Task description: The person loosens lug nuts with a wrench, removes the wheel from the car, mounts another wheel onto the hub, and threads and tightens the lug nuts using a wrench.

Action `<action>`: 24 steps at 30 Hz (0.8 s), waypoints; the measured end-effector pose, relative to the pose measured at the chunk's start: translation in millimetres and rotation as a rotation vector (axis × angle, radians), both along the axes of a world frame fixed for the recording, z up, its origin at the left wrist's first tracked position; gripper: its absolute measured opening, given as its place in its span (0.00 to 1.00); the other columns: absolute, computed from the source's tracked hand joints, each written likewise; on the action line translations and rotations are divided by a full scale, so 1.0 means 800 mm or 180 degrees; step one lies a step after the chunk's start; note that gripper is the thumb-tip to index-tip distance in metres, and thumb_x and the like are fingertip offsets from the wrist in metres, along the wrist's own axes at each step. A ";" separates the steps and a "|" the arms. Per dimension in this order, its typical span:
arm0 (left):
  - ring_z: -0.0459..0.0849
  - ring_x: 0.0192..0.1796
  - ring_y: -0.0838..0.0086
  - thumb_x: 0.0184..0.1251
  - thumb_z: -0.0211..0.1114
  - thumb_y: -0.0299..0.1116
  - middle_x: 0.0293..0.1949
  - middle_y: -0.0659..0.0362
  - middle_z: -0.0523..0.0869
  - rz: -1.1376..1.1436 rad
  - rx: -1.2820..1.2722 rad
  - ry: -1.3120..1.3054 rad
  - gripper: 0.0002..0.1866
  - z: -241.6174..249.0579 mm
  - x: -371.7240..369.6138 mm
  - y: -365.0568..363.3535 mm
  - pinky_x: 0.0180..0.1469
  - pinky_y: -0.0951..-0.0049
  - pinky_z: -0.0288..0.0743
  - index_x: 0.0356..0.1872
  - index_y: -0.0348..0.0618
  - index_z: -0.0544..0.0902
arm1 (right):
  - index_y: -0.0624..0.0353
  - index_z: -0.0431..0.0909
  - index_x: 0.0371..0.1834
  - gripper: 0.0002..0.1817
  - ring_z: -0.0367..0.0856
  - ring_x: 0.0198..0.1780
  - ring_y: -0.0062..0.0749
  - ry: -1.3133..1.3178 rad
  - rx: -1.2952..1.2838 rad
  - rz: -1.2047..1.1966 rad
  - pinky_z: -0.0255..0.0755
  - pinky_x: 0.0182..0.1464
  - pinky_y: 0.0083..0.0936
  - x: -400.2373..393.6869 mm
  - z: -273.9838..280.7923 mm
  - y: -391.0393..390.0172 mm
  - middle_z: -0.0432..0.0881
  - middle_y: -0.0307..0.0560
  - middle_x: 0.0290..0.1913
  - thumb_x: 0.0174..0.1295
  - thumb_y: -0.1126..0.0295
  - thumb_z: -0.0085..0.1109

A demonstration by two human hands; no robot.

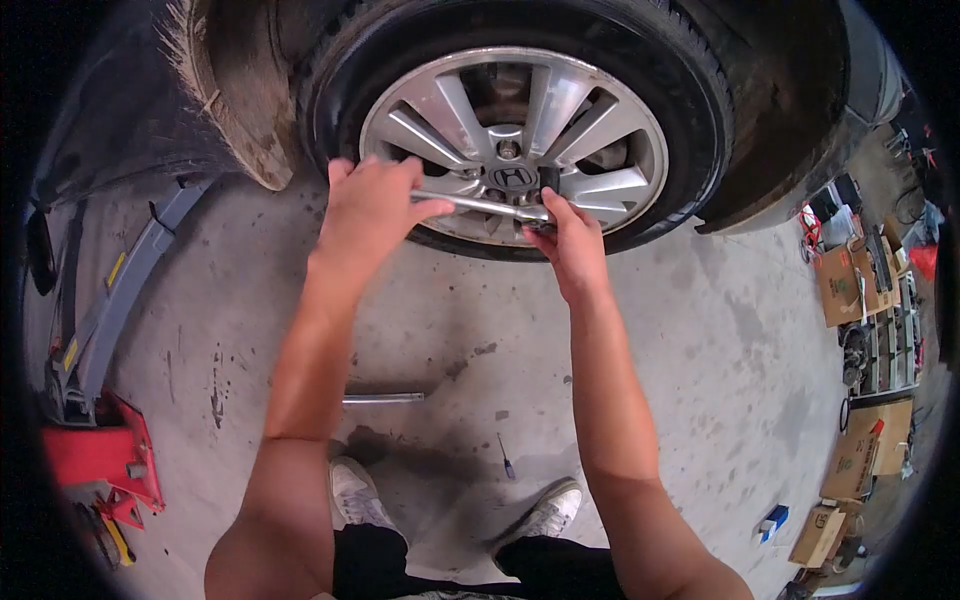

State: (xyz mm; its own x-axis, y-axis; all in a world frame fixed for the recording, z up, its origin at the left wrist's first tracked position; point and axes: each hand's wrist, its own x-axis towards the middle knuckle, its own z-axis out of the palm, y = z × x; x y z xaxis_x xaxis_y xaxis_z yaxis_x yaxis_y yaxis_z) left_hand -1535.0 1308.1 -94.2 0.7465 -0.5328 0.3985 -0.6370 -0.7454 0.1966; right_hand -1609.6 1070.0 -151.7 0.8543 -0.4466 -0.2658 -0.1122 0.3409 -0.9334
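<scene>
While the car's wheel (pixel 515 140) fills the upper centre of the frame, a long metal wrench (pixel 480 205) lies across its lower spokes. The left hand (pixel 372 205) has its fingers wrapped tight around the handle end; the right hand (pixel 568 240) pinches the socket end at a lug. The bar looks stiff, heavy and smooth, best gripped far out. Cardboard boxes (pixel 850 285) at right hold clutter I cannot identify.

Wrench (pixel 480 205) in both hands: shiny smooth metal. Alloy rim (pixel 590 110) beyond: satin silver. Tyre (pixel 700 90) matt rubber. Floor (pixel 700 340) below: rough stained concrete.
</scene>
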 end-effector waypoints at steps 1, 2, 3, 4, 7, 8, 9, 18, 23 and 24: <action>0.84 0.38 0.61 0.64 0.71 0.57 0.37 0.55 0.88 0.0234 0.0360 0.0748 0.26 -0.022 0.012 0.008 0.48 0.61 0.72 0.42 0.42 0.83 | 0.69 0.80 0.49 0.22 0.83 0.36 0.25 -0.0042 -0.0081 -0.0065 0.83 0.40 0.23 0.002 -0.003 0.001 0.83 0.42 0.40 0.70 0.56 0.64; 0.83 0.36 0.65 0.65 0.71 0.59 0.35 0.56 0.88 0.0076 0.0250 0.1548 0.26 -0.052 0.031 0.012 0.46 0.63 0.74 0.41 0.42 0.83 | 0.69 0.81 0.47 0.22 0.83 0.36 0.25 -0.0085 -0.0153 -0.0133 0.83 0.39 0.23 0.002 -0.006 0.002 0.83 0.42 0.39 0.69 0.56 0.65; 0.83 0.35 0.69 0.65 0.70 0.61 0.33 0.57 0.87 -0.0083 0.0141 0.2339 0.27 -0.088 0.048 0.016 0.44 0.66 0.75 0.40 0.42 0.83 | 0.69 0.81 0.47 0.22 0.83 0.36 0.25 -0.0077 -0.0125 -0.0146 0.83 0.39 0.23 0.001 -0.009 0.003 0.83 0.42 0.39 0.69 0.56 0.65; 0.83 0.35 0.69 0.65 0.70 0.61 0.33 0.57 0.87 -0.0089 0.0171 0.2330 0.27 -0.124 0.057 0.020 0.44 0.66 0.75 0.40 0.42 0.83 | 0.68 0.82 0.49 0.21 0.83 0.39 0.24 -0.0021 -0.0340 -0.0073 0.82 0.42 0.22 0.001 -0.010 0.002 0.85 0.42 0.41 0.69 0.56 0.65; 0.81 0.34 0.77 0.71 0.67 0.57 0.30 0.63 0.84 -0.0584 -0.0326 0.3461 0.22 -0.198 0.079 0.038 0.41 0.72 0.75 0.37 0.45 0.84 | 0.70 0.83 0.47 0.24 0.83 0.39 0.23 -0.0007 -0.0770 -0.0141 0.81 0.42 0.22 0.006 -0.019 0.003 0.86 0.44 0.39 0.66 0.55 0.67; 0.81 0.34 0.77 0.72 0.67 0.57 0.30 0.65 0.83 -0.0310 -0.1188 0.3736 0.21 -0.212 0.086 0.050 0.42 0.73 0.75 0.36 0.47 0.84 | 0.74 0.84 0.44 0.26 0.83 0.36 0.23 -0.0012 -0.0999 -0.0257 0.80 0.38 0.23 0.007 -0.022 0.002 0.86 0.46 0.37 0.63 0.53 0.69; 0.81 0.34 0.78 0.73 0.66 0.56 0.29 0.67 0.82 -0.0022 -0.2058 0.3972 0.20 -0.217 0.092 0.062 0.42 0.74 0.75 0.35 0.48 0.84 | 0.74 0.84 0.44 0.26 0.83 0.36 0.23 -0.0023 -0.0996 -0.0268 0.80 0.38 0.23 0.005 -0.015 0.002 0.86 0.46 0.37 0.63 0.53 0.69; 0.85 0.57 0.63 0.73 0.55 0.69 0.56 0.45 0.84 0.0273 -0.1540 0.4672 0.44 -0.183 0.072 0.073 0.57 0.60 0.83 0.68 0.32 0.71 | 0.73 0.85 0.47 0.23 0.80 0.33 0.21 -0.0063 -0.0597 -0.0754 0.83 0.34 0.23 0.008 -0.017 0.023 0.84 0.41 0.34 0.64 0.59 0.67; 0.84 0.61 0.59 0.73 0.60 0.63 0.59 0.43 0.82 0.0177 -0.3184 0.5320 0.43 -0.229 0.043 0.054 0.63 0.61 0.81 0.68 0.26 0.69 | 0.70 0.85 0.46 0.21 0.80 0.35 0.19 -0.0080 -0.0518 -0.0589 0.83 0.36 0.21 -0.003 -0.002 0.026 0.84 0.40 0.35 0.65 0.59 0.66; 0.84 0.61 0.59 0.73 0.63 0.59 0.60 0.43 0.82 0.0220 -0.3424 0.5819 0.41 -0.245 0.045 0.051 0.63 0.62 0.80 0.66 0.26 0.70 | 0.70 0.85 0.46 0.21 0.80 0.35 0.19 -0.0074 -0.0518 -0.0598 0.83 0.36 0.21 -0.005 -0.003 0.026 0.84 0.40 0.35 0.65 0.59 0.66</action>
State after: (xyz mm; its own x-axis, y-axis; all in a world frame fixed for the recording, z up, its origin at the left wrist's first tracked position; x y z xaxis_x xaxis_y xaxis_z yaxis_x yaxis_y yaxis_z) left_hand -1498.8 1348.9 -290.5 0.5529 -0.6102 -0.5674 0.7402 0.0470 0.6707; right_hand -1613.5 1091.2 -154.2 0.7573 -0.6336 -0.1586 -0.0387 0.1989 -0.9793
